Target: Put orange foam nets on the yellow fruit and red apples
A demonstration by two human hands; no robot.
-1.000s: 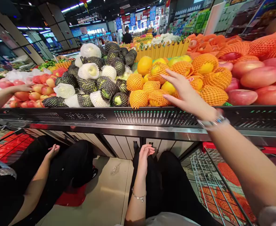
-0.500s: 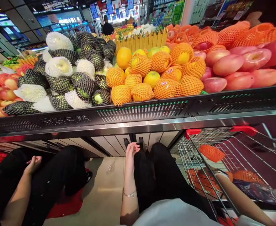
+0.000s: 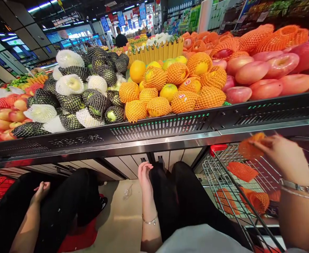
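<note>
In the head view, my right hand (image 3: pixel 286 154) is raised over the shopping cart (image 3: pixel 209 172), its fingers closed on an orange foam net sleeve (image 3: pixel 249 147). The sleeve is slightly blurred and looks limp; I cannot make out any fruit inside it. Below it, another orange foam net (image 3: pixel 242 171) and more nets (image 3: pixel 258 202) lie in the cart. My left hand (image 3: pixel 144 172) hovers by my knee in front of the cabinet doors, fingers loosely bent and holding nothing.
A display ledge (image 3: pixel 149 146) crosses ahead, bearing net-wrapped oranges (image 3: pixel 158 106), pink apples (image 3: pixel 251 72) and black-netted fruit (image 3: pixel 99 105). On the left, a seated co-worker's hand (image 3: pixel 41 191) rests near their knee. Crumpled clear plastic (image 3: pixel 127 192) lies on the floor.
My right hand has risen out of the cart's bottom to above its rim, bringing up an orange foam net sleeve. My left hand has stayed nearly still; the view has shifted slightly.
</note>
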